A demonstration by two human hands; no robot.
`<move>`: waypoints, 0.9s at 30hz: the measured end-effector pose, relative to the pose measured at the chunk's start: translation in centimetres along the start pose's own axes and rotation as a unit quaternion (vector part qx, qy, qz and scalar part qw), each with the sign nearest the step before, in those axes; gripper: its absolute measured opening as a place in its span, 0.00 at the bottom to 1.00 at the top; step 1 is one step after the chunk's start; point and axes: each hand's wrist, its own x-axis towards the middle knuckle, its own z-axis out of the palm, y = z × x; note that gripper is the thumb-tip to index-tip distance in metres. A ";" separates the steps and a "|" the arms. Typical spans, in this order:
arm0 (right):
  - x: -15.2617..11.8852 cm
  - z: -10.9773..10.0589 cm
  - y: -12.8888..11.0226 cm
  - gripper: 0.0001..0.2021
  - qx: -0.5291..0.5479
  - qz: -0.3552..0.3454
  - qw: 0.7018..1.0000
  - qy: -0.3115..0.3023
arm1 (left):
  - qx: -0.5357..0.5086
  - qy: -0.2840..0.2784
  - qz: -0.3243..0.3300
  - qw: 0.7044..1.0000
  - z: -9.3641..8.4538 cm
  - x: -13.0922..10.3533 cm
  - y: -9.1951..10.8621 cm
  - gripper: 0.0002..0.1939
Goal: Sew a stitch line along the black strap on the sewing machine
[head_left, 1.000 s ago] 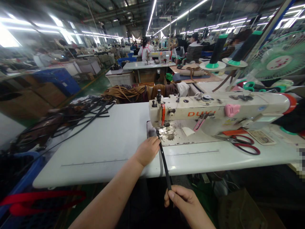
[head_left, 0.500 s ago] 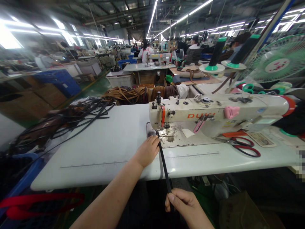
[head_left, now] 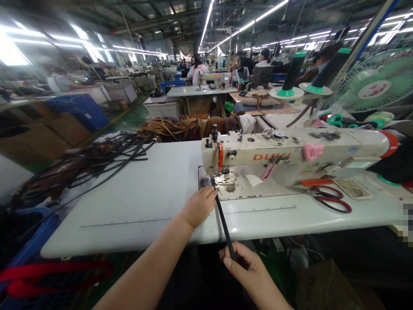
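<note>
The right grip (head_left: pixel 241 267) was closed around a black strip (head_left: pixel 223 221), thumb against fingers, just off the near edge of the tabletop (head_left: pixel 138 176). The left grip (head_left: pixel 200 206) rested on the strip farther up; whether it pinched or only pressed could not be told. Between the two the strip ran bare, over that edge and toward the needle end of the sewing machine (head_left: pixel 303 148). A sideways pull from the right could have swung the strip out of line, and the left fingertips lay close enough to the stitching spot — itself mostly hidden — to be caught if they slid forward. The machine blocked any straight reach beyond them. To the right lay red-handled scissors (head_left: pixel 334 200), well apart from both grips; to the left, loose black cords (head_left: pixel 125 155) overhung the tabletop's far corner.
</note>
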 end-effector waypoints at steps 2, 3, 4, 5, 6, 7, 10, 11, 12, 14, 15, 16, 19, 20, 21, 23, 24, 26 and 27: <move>0.6 0.1 -0.3 0.21 -0.014 -0.004 1.000 0.016 | -0.005 0.000 -0.003 1.000 -0.1 0.0 0.0 0.07; 0.9 0.2 -0.4 0.21 -0.021 -0.005 1.000 0.019 | -0.008 0.000 -0.005 1.000 -0.1 0.1 0.0 0.06; 1.2 0.3 -0.6 0.22 -0.024 -0.003 1.000 0.018 | -0.010 -0.001 -0.008 1.000 -0.1 0.0 0.0 0.06; 1.4 0.4 -0.7 0.22 -0.023 0.000 1.000 0.016 | -0.012 -0.001 -0.010 1.000 -0.1 0.0 0.0 0.06; 1.7 0.4 -0.9 0.21 -0.021 0.001 1.000 0.013 | -0.014 -0.002 -0.012 1.000 -0.1 0.0 0.0 0.06; 1.9 0.5 -1.1 0.21 -0.020 0.000 1.000 0.013 | -0.017 -0.004 -0.013 1.000 -0.1 -0.1 0.0 0.07; 2.0 0.6 -1.9 0.18 -0.016 0.003 1.000 0.009 | -0.025 -0.013 -0.019 0.999 0.0 -0.2 -0.1 0.08; 1.9 0.5 -2.2 0.17 -0.009 0.010 1.000 -0.005 | -0.027 -0.017 -0.024 0.999 0.1 -0.2 -0.1 0.09; 1.7 0.4 -2.5 0.16 -0.003 0.020 0.999 -0.030 | -0.029 -0.020 -0.027 0.999 0.1 -0.2 -0.2 0.09; 1.3 0.2 -2.8 0.12 -0.003 0.040 0.994 -0.101 | -0.031 -0.026 -0.029 0.999 0.2 -0.3 -0.2 0.09; 1.0 0.0 -2.8 0.09 -0.016 0.048 0.990 -0.133 | -0.033 -0.028 -0.027 0.999 0.2 -0.3 -0.3 0.10; 0.8 -0.1 -2.7 0.07 -0.039 0.055 0.986 -0.152 | -0.034 -0.031 -0.025 0.999 0.2 -0.3 -0.3 0.10; 0.5 -0.3 -1.6 0.11 -0.167 0.051 0.979 -0.104 | -0.033 -0.034 -0.025 0.999 0.2 -0.2 -0.3 0.09; 0.5 -0.3 -1.2 0.14 -0.220 0.038 0.973 -0.064 | -0.031 -0.033 -0.025 0.999 0.3 -0.2 -0.4 0.09; 0.5 -0.2 -0.8 0.17 -0.267 0.026 0.963 -0.027 | -0.030 -0.031 -0.026 0.999 0.3 -0.2 -0.4 0.09; 0.5 -0.1 -0.3 0.21 -0.322 0.012 0.946 0.026 | -0.029 -0.028 -0.025 0.999 0.3 -0.3 -0.4 0.09; 0.4 0.0 -0.2 0.21 -0.326 0.013 0.944 0.042 | -0.030 -0.028 -0.026 0.999 0.4 -0.3 -0.4 0.09; 0.4 0.2 -0.2 0.15 -0.311 0.020 0.948 0.062 | -0.033 -0.031 -0.028 0.999 0.4 -0.3 -0.4 0.10; 0.4 0.3 -0.3 0.10 -0.297 0.021 0.952 0.066 | -0.034 -0.033 -0.030 0.998 0.4 -0.3 -0.4 0.11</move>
